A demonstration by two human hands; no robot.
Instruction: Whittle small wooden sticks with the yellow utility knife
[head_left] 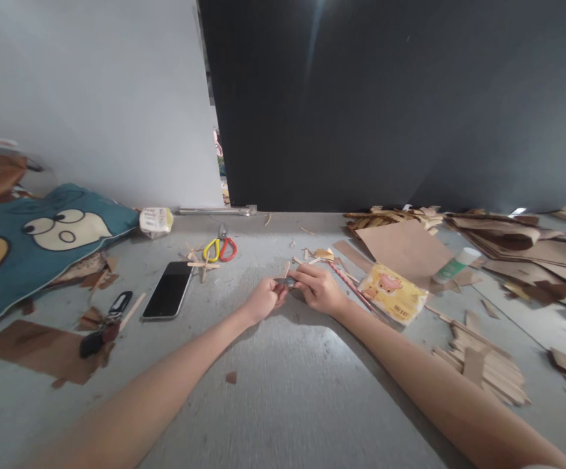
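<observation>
My left hand is closed, thumb and fingers pinched around something small near the middle of the table. My right hand meets it from the right, its fingers bent and closed on the same spot. A small dark grey piece shows between the fingertips; its kind is too small to tell. Just beyond them a short pale wooden stick end sticks up, and I cannot tell whether it is held. To the right of my right hand lies a red-and-white striped stick.
Scissors with yellow and red handles, crossed wooden sticks and a phone lie left. A tissue pack, glue stick, brown cardboard and stacked wooden sticks lie right. Keys and a blue cushion are far left.
</observation>
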